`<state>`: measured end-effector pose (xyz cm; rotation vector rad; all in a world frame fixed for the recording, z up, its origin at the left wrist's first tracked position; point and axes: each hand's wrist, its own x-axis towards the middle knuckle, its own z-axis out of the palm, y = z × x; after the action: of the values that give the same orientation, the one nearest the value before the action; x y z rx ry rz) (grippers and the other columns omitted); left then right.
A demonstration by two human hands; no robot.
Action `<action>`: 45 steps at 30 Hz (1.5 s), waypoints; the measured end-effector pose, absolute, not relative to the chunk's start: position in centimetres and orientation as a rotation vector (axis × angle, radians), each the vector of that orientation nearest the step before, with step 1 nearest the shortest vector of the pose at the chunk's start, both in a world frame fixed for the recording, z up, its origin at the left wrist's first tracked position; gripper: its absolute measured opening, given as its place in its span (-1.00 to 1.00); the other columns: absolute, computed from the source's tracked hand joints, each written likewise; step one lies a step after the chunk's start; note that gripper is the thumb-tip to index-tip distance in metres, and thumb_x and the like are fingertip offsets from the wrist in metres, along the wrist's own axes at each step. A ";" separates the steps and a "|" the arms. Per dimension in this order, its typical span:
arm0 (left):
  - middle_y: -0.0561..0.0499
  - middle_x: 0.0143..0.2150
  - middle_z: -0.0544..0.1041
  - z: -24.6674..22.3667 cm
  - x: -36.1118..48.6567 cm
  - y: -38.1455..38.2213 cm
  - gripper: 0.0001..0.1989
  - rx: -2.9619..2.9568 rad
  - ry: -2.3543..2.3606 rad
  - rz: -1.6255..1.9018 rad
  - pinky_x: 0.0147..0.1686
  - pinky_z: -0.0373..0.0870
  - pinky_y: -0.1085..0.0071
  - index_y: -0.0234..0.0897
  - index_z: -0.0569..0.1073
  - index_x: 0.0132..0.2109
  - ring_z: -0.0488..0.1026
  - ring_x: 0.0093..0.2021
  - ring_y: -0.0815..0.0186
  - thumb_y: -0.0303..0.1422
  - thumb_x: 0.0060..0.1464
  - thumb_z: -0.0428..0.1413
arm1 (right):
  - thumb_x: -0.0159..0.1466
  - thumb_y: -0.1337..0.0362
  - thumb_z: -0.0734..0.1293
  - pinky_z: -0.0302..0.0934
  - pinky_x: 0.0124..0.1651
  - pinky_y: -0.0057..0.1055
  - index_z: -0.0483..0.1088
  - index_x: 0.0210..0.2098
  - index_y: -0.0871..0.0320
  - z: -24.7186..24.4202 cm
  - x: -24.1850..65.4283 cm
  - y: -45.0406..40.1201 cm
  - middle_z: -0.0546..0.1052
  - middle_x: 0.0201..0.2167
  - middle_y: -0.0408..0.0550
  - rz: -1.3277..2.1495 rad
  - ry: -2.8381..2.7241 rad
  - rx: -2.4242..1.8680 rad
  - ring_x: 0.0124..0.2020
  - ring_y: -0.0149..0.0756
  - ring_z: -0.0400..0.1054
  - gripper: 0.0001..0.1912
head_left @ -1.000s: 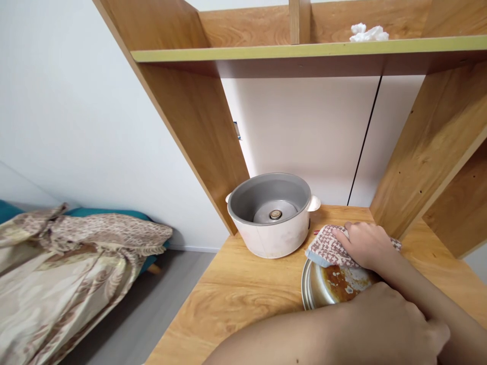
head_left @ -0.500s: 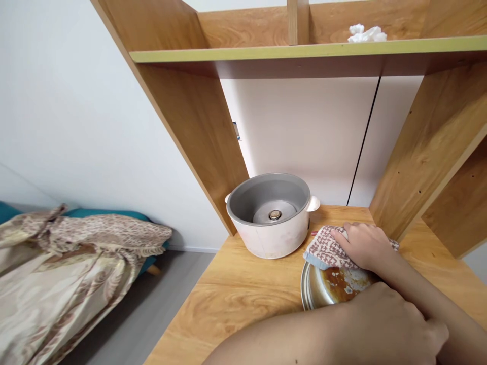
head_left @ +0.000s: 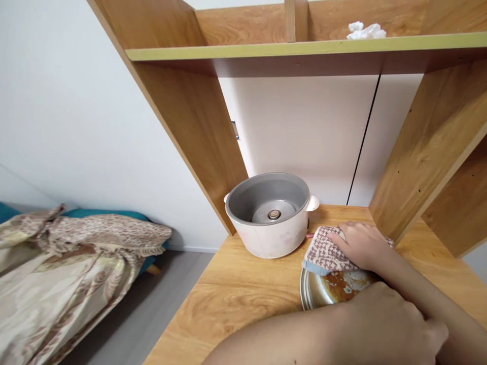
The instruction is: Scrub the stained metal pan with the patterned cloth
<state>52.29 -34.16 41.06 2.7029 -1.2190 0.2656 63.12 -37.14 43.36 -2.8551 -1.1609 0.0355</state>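
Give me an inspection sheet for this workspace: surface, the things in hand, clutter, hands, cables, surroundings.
Surface: wooden table, bare wood showing at the front.
Things in hand: metal pan with brown residue inside; patterned cloth lying over its far rim.
Clutter: white cooker base, open and without its pot; crumpled tissue on the upper shelf.
Hands: right hand presses on the cloth; left hand at the pan's near side, its grip hidden.
Cables: nothing seen.
Surroundings: white wall, wooden side panels, bed with patterned blanket at left.
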 end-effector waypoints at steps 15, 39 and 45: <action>0.06 -0.37 0.53 40.2 52.3 -34.4 -0.83 2.705 -1.194 0.310 -0.58 0.03 0.24 -0.25 0.40 -0.15 0.45 -0.47 0.25 -0.26 0.38 0.04 | 0.53 -0.02 0.10 0.21 -0.17 -0.23 0.54 -0.15 0.16 43.7 62.9 -36.9 0.66 -0.17 0.16 -0.091 -1.287 -2.863 -0.13 0.02 0.56 -0.50; 0.05 -0.40 0.49 40.1 52.4 -34.3 -0.84 2.684 -1.222 0.324 -0.56 0.04 0.23 -0.25 0.39 -0.16 0.42 -0.47 0.27 -0.28 0.39 0.01 | 0.53 -0.09 0.03 0.26 -0.15 -0.16 0.56 -0.12 0.19 43.4 63.2 -37.0 0.66 -0.17 0.27 -0.077 -1.115 -2.984 -0.11 0.12 0.58 -0.38; 0.05 -0.39 0.49 40.5 52.3 -33.9 -0.84 2.629 -1.250 0.335 -0.57 0.08 0.23 -0.28 0.41 -0.18 0.42 -0.48 0.29 -0.33 0.39 0.02 | 0.53 -0.07 0.05 0.24 -0.16 -0.19 0.54 -0.14 0.16 43.4 63.3 -36.9 0.67 -0.17 0.22 -0.104 -1.173 -2.968 -0.14 0.05 0.57 -0.43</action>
<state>52.29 -33.89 40.50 2.6289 -1.2499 0.3353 63.26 -36.95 43.37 -2.9682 -1.1733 -0.1043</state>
